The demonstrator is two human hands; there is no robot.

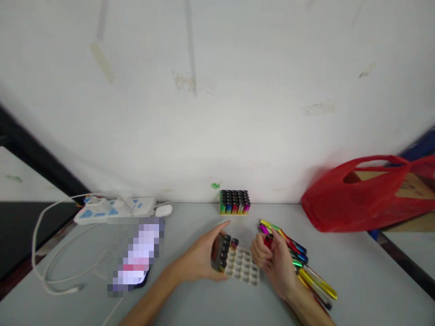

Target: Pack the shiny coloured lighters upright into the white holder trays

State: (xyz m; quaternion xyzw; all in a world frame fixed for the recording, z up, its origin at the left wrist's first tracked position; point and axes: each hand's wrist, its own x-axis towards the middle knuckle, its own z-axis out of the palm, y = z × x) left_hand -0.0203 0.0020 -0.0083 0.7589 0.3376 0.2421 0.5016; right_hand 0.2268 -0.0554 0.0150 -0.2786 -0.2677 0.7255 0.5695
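My left hand [204,254] grips the left side of a pale plastic tray [243,267] with round sockets. Along the tray's left edge stands a row of lighters [224,250] with black tops. One more lighter [234,243] sits at the back of the following row, and the other visible sockets hold nothing. Just right of the tray, my right hand [273,260] is closed around a red lighter [268,240], mostly hidden by the fingers. Loose shiny lighters [317,283] in several colours lie behind and beside that hand.
Against the wall stands a block of upright lighters [234,203]. A red plastic bag [340,199] with a cardboard box inside is at the right. On the left are a white power strip [115,209], looping white cables [37,244] and a phone [139,258] with a blurred screen.
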